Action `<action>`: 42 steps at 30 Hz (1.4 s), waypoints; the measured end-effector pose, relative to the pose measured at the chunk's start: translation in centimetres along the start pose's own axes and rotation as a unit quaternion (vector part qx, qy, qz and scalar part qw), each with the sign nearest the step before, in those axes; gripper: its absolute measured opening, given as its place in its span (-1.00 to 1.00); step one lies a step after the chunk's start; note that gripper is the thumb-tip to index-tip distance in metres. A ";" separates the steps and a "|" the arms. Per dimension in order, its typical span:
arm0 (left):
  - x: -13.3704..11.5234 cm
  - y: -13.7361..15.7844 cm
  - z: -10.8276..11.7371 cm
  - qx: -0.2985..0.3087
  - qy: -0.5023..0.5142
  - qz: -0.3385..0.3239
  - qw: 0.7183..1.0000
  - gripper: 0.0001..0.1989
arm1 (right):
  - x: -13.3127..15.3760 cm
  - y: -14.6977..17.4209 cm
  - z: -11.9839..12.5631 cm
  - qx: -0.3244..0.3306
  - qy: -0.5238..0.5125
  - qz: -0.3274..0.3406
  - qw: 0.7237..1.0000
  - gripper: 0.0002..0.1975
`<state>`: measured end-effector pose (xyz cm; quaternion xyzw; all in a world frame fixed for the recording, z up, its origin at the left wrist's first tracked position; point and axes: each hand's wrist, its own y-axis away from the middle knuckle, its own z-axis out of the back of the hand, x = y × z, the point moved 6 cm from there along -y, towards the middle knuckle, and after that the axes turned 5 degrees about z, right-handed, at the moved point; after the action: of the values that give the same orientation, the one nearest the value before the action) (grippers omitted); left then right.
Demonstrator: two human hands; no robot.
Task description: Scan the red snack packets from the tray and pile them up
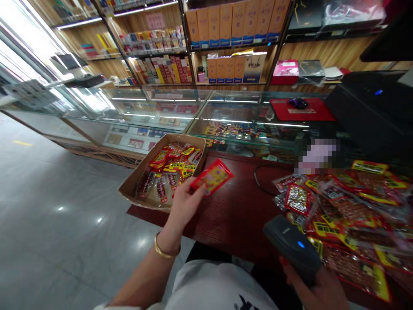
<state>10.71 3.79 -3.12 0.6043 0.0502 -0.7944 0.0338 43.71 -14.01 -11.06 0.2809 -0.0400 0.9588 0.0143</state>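
Note:
My left hand point(187, 200) grips a red and yellow snack packet point(214, 175) by its left end, just past the right rim of a cardboard box point(132, 183). Inside that box lie several snack packets point(174, 161) in red, yellow and clear wrapping. In my right hand point(318, 290) is a dark barcode scanner point(292, 243) with a blue light showing; its head points up and left, toward the held packet. Beside the scanner, on the right, spreads a large heap of snack packets point(342, 211).
The dark red counter point(232, 219) carries the box and the heap. Behind it stand glass display cases point(167, 110), a red mouse pad point(306, 110) with a mouse, and a black machine point(371, 112). A black cable point(256, 178) curves on the counter. Shelves of boxed goods point(235, 26) line the wall.

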 end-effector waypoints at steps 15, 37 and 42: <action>4.7 1.5 -9.3 0.115 0.229 0.194 0.947 -0.67 | 2.6 0.7 1.8 -0.064 -0.180 -0.105 0.976 -0.66; 5.2 3.9 -12.7 0.106 0.431 0.270 0.855 -0.70 | 3.2 0.7 2.6 -0.034 -0.175 -0.111 0.978 -0.55; 4.4 4.6 -13.6 0.130 0.429 0.265 0.854 -0.72 | 3.0 0.3 2.3 -0.034 -0.158 -0.104 0.981 -0.55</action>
<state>23.04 0.91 -11.13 0.8743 -0.2060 -0.4168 0.1395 42.45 -14.48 -7.52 0.4313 -0.0452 0.8934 0.1174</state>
